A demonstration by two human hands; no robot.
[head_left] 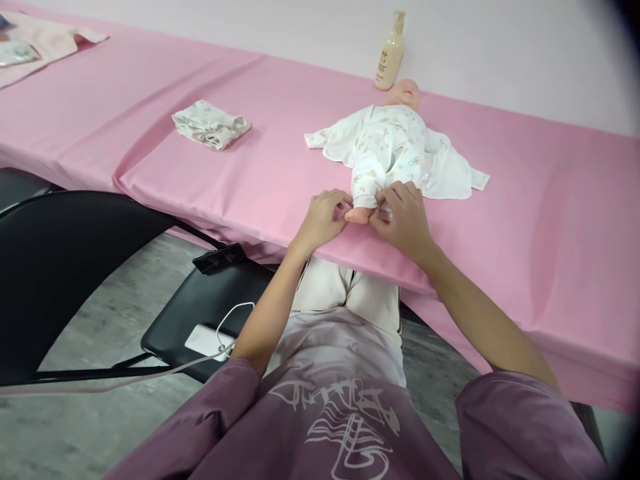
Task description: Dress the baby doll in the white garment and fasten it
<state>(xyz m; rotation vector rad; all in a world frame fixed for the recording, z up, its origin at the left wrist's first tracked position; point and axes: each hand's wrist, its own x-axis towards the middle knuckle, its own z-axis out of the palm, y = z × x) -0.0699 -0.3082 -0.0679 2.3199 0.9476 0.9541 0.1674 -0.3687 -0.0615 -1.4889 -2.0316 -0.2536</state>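
Observation:
A baby doll lies on the pink-covered table with its feet toward me, dressed in white patterned baby trousers. Under it spreads a white long-sleeved baby top, its sleeves out to both sides. My left hand is at the left of the doll's foot, fingers curled against the trouser cuff and thumb by the toes. On the other side, my right hand pinches the cuff near the ankle. It partly hides the doll's other leg and foot.
Behind the doll's head stands a pump bottle against the wall. A folded patterned cloth lies to the left, and a pink towel farther off. Black chairs stand at the table's front; one bears a white power bank with a cable.

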